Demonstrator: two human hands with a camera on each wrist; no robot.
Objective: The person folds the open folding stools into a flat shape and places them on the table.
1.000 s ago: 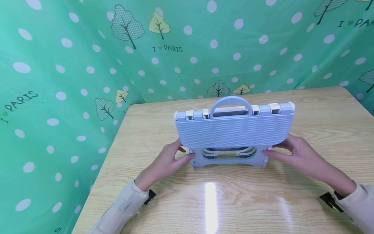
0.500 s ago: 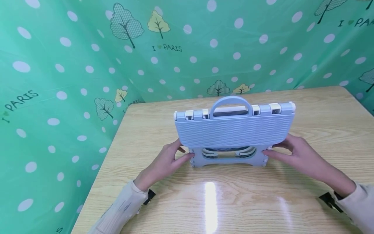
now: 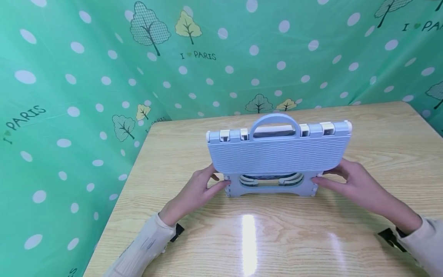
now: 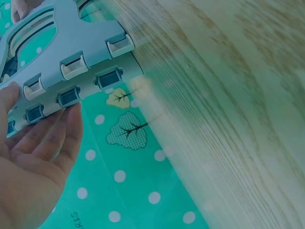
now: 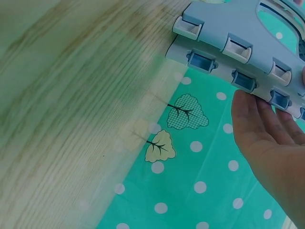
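Observation:
A light-blue plastic folding stool [image 3: 277, 156] stands on the wooden table, its woven-textured top panel hanging at the front with an arched carry handle [image 3: 275, 117] on the upper edge. My left hand [image 3: 192, 194] holds the left side of the leg section, thumb on the front face. On the opposite side my right hand [image 3: 356, 186] grips the leg section the same way. Both wrist views show fingers against the hinged side panels, left hand [image 4: 35, 176] and right hand [image 5: 271, 148] alike. The top panel hides some fingertips in the head view.
The pale wooden table [image 3: 290, 238] extends around the stool, with a bright light reflection in front. A green polka-dot cloth [image 3: 221, 57] with printed trees hangs behind the table and along its left side.

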